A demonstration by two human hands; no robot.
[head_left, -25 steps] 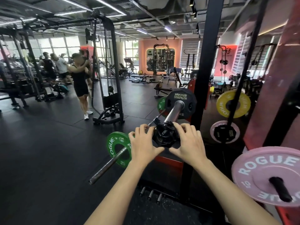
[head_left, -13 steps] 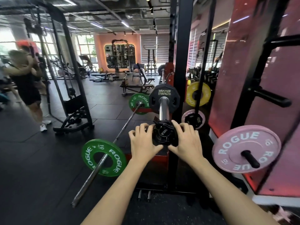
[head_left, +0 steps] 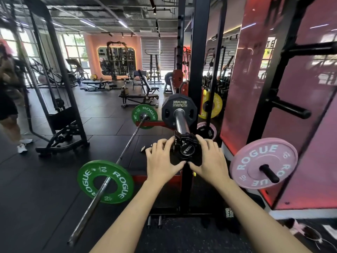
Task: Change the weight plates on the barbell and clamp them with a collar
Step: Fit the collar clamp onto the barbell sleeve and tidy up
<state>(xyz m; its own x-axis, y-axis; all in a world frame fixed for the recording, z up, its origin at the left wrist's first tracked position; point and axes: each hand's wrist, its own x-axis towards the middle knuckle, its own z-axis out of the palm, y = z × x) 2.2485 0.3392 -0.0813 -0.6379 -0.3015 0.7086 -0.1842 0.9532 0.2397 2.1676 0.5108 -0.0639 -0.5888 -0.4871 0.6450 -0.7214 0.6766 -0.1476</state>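
Note:
The barbell sleeve point(head_left: 181, 121) points toward me from the rack, with a black Hammer Strength plate point(head_left: 179, 109) seated far down it. A black clamp collar point(head_left: 185, 139) sits near the sleeve's end cap marked 1500LB. My left hand point(head_left: 161, 157) grips the collar from the left, fingers curled over it. My right hand point(head_left: 209, 157) grips it from the right, and the two thumbs meet beneath the end cap. The collar stands well short of the black plate.
A second bar with two green Rogue plates point(head_left: 105, 181) lies on the floor at left. A pink Rogue plate point(head_left: 262, 162) hangs on a storage peg at right, a bare peg point(head_left: 290, 107) above it. Black rack uprights point(head_left: 197, 61) stand behind. A person point(head_left: 9, 99) is far left.
The view has swung right and a little nearer. Both hands stay on the collar at the sleeve's end, with fingers spread wider around it.

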